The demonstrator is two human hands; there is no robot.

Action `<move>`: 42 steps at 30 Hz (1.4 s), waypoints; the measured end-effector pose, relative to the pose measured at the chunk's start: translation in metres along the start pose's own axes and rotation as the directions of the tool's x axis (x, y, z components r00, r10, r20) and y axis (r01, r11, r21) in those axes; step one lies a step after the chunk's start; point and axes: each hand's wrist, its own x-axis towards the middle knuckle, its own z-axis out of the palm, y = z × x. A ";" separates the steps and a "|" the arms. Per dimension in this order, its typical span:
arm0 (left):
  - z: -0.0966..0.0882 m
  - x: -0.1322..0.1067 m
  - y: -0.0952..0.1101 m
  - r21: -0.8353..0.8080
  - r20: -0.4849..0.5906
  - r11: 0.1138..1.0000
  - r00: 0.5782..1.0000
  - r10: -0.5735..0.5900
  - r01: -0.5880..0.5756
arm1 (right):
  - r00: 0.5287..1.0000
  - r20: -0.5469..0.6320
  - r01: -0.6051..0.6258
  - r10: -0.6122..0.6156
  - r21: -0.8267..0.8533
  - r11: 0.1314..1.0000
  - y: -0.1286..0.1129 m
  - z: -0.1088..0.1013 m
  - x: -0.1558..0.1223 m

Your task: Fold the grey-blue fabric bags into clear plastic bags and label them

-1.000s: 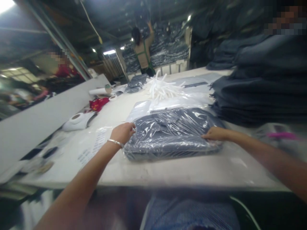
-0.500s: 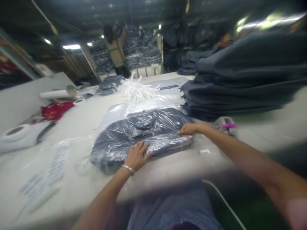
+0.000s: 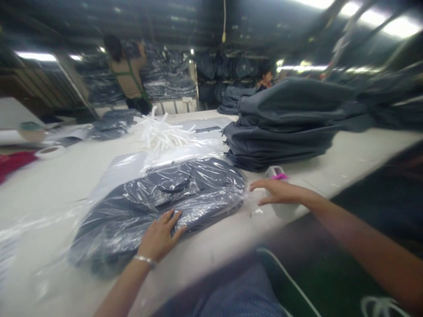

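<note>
Two hands show, the left touching one bagged bundle.

Left hand palm-down, right hand unclenched

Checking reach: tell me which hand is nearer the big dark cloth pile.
Right. The right hand is in front of the big dark cloth pile, apart from it; the left hand lies farther, on the bagged bundle.

Garment workshop, long white worktable, stacked dark garments, co-worker by plastic-wrapped piles, strip lights
</note>
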 end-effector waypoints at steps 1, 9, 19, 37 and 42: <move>0.000 0.000 0.000 0.000 0.005 1.000 1.000 -0.001 0.001 | 0.998 -0.063 0.015 -0.017 -0.030 0.999 0.000 0.005 -0.001; -0.004 -0.001 0.006 0.002 0.044 0.998 0.997 -0.067 0.067 | 0.894 -0.421 0.086 -0.151 -0.170 0.982 -0.018 0.045 0.006; -0.004 -0.001 0.005 -0.053 0.063 0.994 0.994 -0.088 0.092 | 0.820 -0.492 -0.188 0.292 0.250 0.950 0.028 0.051 0.057; -0.002 -0.002 0.004 -0.026 0.054 0.995 0.994 -0.092 0.094 | 0.604 -0.764 -0.253 0.226 0.085 0.964 0.037 0.068 0.019; 0.003 -0.001 0.001 -0.015 0.046 0.996 0.995 -0.083 0.084 | 0.318 -0.837 -0.350 0.445 0.333 0.876 0.050 0.067 -0.065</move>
